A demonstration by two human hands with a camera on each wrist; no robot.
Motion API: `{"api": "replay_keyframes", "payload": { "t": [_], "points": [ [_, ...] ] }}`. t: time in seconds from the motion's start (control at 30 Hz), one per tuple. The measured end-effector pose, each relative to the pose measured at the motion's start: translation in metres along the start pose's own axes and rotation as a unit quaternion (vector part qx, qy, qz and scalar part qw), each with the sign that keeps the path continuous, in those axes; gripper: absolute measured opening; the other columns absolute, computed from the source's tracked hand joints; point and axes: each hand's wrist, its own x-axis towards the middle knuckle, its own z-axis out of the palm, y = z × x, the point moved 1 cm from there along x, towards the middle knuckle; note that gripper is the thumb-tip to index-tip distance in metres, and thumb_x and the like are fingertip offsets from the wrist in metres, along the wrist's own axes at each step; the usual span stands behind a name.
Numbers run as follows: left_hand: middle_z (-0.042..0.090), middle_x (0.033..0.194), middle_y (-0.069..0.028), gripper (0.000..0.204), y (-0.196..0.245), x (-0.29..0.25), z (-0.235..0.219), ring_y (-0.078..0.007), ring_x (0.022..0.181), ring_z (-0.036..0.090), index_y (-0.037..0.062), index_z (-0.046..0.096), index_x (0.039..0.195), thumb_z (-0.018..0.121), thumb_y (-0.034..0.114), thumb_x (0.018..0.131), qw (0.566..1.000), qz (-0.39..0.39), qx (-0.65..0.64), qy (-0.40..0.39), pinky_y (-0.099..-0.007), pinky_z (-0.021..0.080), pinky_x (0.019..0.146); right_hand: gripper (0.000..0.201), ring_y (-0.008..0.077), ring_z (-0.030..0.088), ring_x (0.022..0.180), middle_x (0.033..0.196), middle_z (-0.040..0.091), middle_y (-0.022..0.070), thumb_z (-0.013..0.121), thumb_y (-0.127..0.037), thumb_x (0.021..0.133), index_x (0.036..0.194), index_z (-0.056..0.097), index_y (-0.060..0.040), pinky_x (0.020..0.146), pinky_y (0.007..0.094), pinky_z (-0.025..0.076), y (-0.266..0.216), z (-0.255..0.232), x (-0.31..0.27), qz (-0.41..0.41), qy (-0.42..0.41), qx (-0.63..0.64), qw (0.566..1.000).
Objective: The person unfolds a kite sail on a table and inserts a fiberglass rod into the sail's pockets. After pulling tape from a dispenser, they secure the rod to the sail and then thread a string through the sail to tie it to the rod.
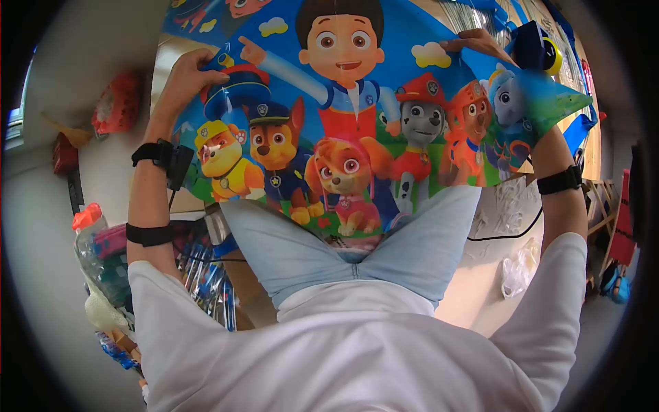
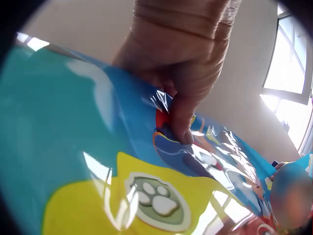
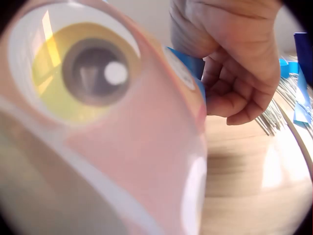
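A glossy printed sheet (image 1: 343, 130) with cartoon puppies and a child figure hangs spread between both hands, above the lap. At its left side the left hand (image 1: 189, 79) pinches the sheet; in the left wrist view the thumb of this hand (image 2: 181, 58) presses on the shiny printed face (image 2: 161, 200), the other fingers behind it. The right hand (image 1: 480, 42) grips the sheet near its upper right part. In the right wrist view the right hand (image 3: 234, 63) has its fingers curled at the edge of the sheet (image 3: 146, 147), their tips partly hidden.
Thin strands and blue strips lie at the upper right, seen beside the right hand on a wooden surface (image 3: 244, 205). A clear plastic bag (image 1: 519, 269) lies right of the legs. Shiny packets (image 1: 206, 281) are at the left. A window (image 2: 288, 58) shows in the left wrist view.
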Motion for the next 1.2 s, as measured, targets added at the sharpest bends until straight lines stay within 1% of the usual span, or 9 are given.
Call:
{"api": "replay_keyframes", "payload": {
  "t": [0.37,0.4,0.5,0.63,0.7,0.8,0.9,1.03,1.2],
  "points": [
    [0.062,0.079,-0.0099,0.034,-0.036,-0.005,-0.007,-0.0203,0.072,0.059,-0.0011,0.066,0.093,0.082,0.016,0.068,0.993,-0.010,0.119,0.015,-0.0341,0.050,0.068,0.019,0.0143,0.064,0.081,0.091,0.066,0.0073,0.072,-0.022,0.095,0.103,0.065,-0.0053,0.071,0.0244,0.053,0.041,-0.077,-0.042,0.050,0.039,0.285,0.956],
    [0.063,0.079,-0.0105,0.036,-0.039,-0.005,-0.008,-0.0215,0.072,0.060,-0.0010,0.066,0.095,0.083,0.016,0.068,0.992,-0.012,0.126,0.019,-0.0349,0.050,0.068,0.050,0.0097,0.067,0.085,0.091,0.070,0.0032,0.078,-0.047,0.086,0.106,0.072,-0.0019,0.078,0.0256,0.054,0.048,-0.089,-0.060,-0.033,0.052,0.169,0.984],
    [0.066,0.088,-0.0147,0.043,-0.036,-0.009,-0.006,-0.0276,0.081,0.064,-0.0010,0.067,0.105,0.083,0.017,0.069,0.975,-0.018,0.211,0.071,-0.0381,0.052,0.074,0.047,0.0110,0.068,0.094,0.104,0.070,0.0067,0.068,-0.049,0.095,0.115,0.071,-0.0066,0.089,0.0264,0.053,0.038,-0.119,-0.092,-0.026,0.124,0.071,0.989],
    [0.068,0.112,-0.0181,0.056,-0.005,-0.028,0.022,-0.0297,0.102,0.067,-0.0009,0.062,0.126,0.080,0.018,0.077,0.919,0.162,0.294,0.208,-0.0377,0.052,0.089,0.039,0.0163,0.067,0.096,0.113,0.070,0.0055,0.070,-0.036,0.095,0.120,0.070,-0.0074,0.084,0.0292,0.052,0.006,-0.075,-0.130,-0.211,0.219,-0.075,0.950],
    [0.062,0.131,-0.0211,0.061,0.048,-0.056,0.058,-0.0333,0.121,0.060,0.0014,0.058,0.134,0.078,0.023,0.080,0.982,0.091,0.134,0.100,-0.0412,0.046,0.103,0.038,0.0186,0.065,0.101,0.112,0.068,0.0089,0.074,-0.016,0.090,0.125,0.066,-0.0056,0.086,0.0308,0.052,-0.002,-0.013,-0.149,-0.321,0.207,-0.085,0.920],
    [0.051,0.147,-0.0202,0.069,0.078,-0.088,0.122,-0.0379,0.138,0.044,0.0050,0.055,0.140,0.077,0.035,0.082,0.954,0.238,0.177,0.051,-0.0472,0.034,0.115,0.054,0.0351,0.052,0.129,0.139,0.057,0.0156,0.073,-0.020,0.089,0.139,0.057,-0.0076,0.107,0.0462,0.044,-0.035,0.069,-0.193,-0.355,0.174,-0.258,0.881],
    [0.038,0.157,-0.0171,0.082,0.096,-0.110,0.165,-0.0406,0.146,0.032,0.0095,0.048,0.148,0.073,0.051,0.082,0.958,0.209,0.195,0.010,-0.0573,0.026,0.117,0.070,0.0362,0.030,0.148,0.158,0.038,0.0152,0.069,-0.041,0.090,0.148,0.047,-0.0074,0.120,0.0543,0.024,-0.022,0.122,-0.206,-0.316,0.124,-0.270,0.901],
    [0.026,0.164,-0.0130,0.093,0.090,-0.118,0.181,-0.0412,0.151,0.021,0.0135,0.040,0.154,0.067,0.065,0.081,0.949,0.199,0.243,-0.004,-0.0667,0.019,0.116,0.077,0.0343,0.024,0.152,0.162,0.032,0.0154,0.064,-0.050,0.090,0.150,0.044,-0.0059,0.120,0.0565,0.020,0.010,0.144,-0.213,-0.244,0.148,-0.268,0.920],
    [0.026,0.164,-0.0142,0.096,0.106,-0.119,0.173,-0.0413,0.151,0.020,0.0116,0.040,0.154,0.080,0.048,0.074,0.955,0.178,0.234,-0.036,-0.0681,0.020,0.114,0.080,0.0348,0.024,0.152,0.161,0.032,0.0166,0.065,-0.052,0.088,0.149,0.045,-0.0047,0.119,0.0587,0.022,0.015,0.135,-0.222,-0.236,0.141,-0.257,0.926]
  ]
}}
